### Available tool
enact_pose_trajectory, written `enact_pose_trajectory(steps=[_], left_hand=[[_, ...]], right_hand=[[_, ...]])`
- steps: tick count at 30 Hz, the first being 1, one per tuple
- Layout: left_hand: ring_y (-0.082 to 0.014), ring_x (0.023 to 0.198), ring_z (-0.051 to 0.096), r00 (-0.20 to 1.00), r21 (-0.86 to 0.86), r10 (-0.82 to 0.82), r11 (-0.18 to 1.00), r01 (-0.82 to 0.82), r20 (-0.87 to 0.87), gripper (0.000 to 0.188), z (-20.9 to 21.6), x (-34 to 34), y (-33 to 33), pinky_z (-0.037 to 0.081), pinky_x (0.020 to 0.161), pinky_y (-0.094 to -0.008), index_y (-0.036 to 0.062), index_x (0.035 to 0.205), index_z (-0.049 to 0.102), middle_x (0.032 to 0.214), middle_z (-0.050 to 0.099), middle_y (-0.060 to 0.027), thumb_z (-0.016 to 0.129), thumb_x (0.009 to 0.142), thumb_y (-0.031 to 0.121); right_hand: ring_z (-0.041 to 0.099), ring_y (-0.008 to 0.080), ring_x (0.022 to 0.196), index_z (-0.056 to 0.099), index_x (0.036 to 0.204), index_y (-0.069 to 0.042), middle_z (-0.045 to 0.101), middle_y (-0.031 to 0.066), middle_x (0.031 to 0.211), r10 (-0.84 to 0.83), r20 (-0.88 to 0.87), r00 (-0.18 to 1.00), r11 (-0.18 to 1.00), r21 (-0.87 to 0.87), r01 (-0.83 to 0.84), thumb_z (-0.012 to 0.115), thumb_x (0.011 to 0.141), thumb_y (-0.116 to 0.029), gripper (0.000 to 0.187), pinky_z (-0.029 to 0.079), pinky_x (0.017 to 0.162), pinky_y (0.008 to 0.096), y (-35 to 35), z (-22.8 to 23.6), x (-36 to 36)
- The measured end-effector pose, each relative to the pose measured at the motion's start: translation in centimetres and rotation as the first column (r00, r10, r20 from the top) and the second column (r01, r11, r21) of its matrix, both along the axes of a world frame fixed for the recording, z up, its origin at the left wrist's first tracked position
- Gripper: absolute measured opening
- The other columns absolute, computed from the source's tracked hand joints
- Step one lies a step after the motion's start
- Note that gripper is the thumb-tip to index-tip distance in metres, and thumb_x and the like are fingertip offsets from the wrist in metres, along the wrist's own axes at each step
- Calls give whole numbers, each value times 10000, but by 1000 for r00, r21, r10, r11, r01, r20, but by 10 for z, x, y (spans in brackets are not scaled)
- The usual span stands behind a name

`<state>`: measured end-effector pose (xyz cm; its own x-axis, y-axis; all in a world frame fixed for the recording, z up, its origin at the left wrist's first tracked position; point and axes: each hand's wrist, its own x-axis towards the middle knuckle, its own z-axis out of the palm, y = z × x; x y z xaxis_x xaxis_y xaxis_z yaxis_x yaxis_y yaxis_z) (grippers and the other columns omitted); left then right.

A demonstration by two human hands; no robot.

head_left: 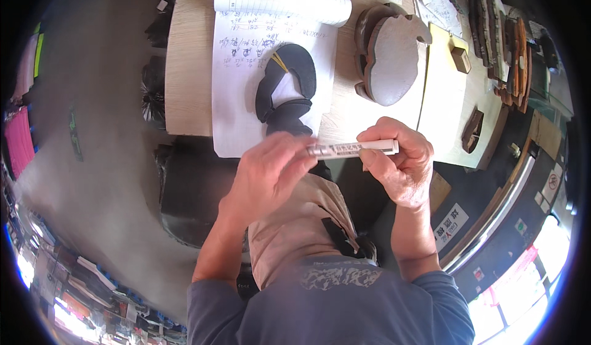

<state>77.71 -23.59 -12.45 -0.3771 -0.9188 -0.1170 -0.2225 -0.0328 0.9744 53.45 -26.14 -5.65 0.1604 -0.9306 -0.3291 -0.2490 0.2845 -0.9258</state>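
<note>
A white marker pen (348,150) with dark print is held level between my two hands, just in front of the table's near edge. The fingers of my left hand (266,168) are closed on its left end and slightly blurred. My right hand (403,160) pinches the other end between thumb and fingers. Beyond the pen, dark curved cut pieces (289,77), one with a yellow strip across it, rest on a sheet of handwritten paper (234,114). The lowest dark piece hangs over the paper's near edge, partly hidden by my left hand.
The paper's far end is rolled over as a gridded sheet (283,3). To its right lie thick rounded grey-brown shapes (394,62), stacked. A yellow sheet (440,105) carries a small box-like block (460,60). Several flat shapes (514,56) stand at the far right.
</note>
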Motion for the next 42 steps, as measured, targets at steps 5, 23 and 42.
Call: enact_pose_trajectory(steps=[5, 23, 42], left_hand=[[-334, 729, 666, 995, 8, 73, 997, -72, -61, 238, -14, 0, 10, 530, 637, -400, 22, 1113, 707, 876, 682, -135, 805, 908, 93], [-365, 856, 661, 1000, -75, -15, 997, 14, -15, 446, -8, 13, 32, 524, 768, -457, 22, 1286, 621, 973, 694, -129, 818, 892, 94], [-336, 671, 599, 988, -30, 6, 1000, -1, 152, 331, -40, 60, 36, 484, 605, -442, 39, 951, 593, 821, 610, -116, 837, 877, 250]], right_hand=[[597, 48, 700, 759, 1080, 13, 716, 31, 879, -310, 390, 867, 935, 290, 203, 756, 1042, -207, 224, 446, 590, 233, 21, -33, 33], [516, 41, 587, 718, 985, 10, 643, -2, 731, -337, 325, 883, 913, 341, 223, 756, 1040, -315, 332, 390, 548, 227, 35, -40, 48], [370, 51, 439, 506, 863, -119, 434, -54, 599, -580, 316, 751, 806, 88, 586, 669, 1074, -370, 367, 307, 431, 265, -13, -37, 30]])
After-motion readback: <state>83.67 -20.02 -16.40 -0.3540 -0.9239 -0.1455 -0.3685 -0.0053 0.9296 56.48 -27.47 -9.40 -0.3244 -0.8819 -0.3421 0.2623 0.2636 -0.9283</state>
